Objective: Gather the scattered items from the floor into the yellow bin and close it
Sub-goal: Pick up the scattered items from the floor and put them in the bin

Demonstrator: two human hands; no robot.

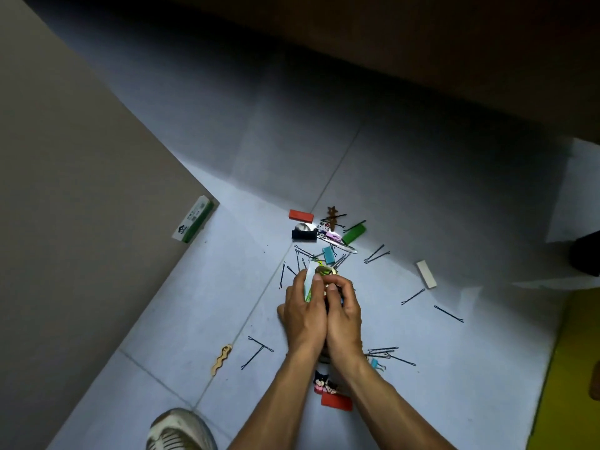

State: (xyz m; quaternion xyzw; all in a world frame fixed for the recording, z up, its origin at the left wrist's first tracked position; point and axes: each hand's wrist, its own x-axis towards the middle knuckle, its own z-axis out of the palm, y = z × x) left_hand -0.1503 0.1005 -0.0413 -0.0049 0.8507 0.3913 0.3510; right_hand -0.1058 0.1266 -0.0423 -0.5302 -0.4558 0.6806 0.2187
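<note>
Tiled floor, hair clips between both hands.

red clip flat on tile, upper edge of cluster | green clip tilted, just right of it | teal clip below | white block apart, right | black hairpins strewn all round | wavy tan clip lower left | second red clip beside cartoon clips, near bottom
</note>
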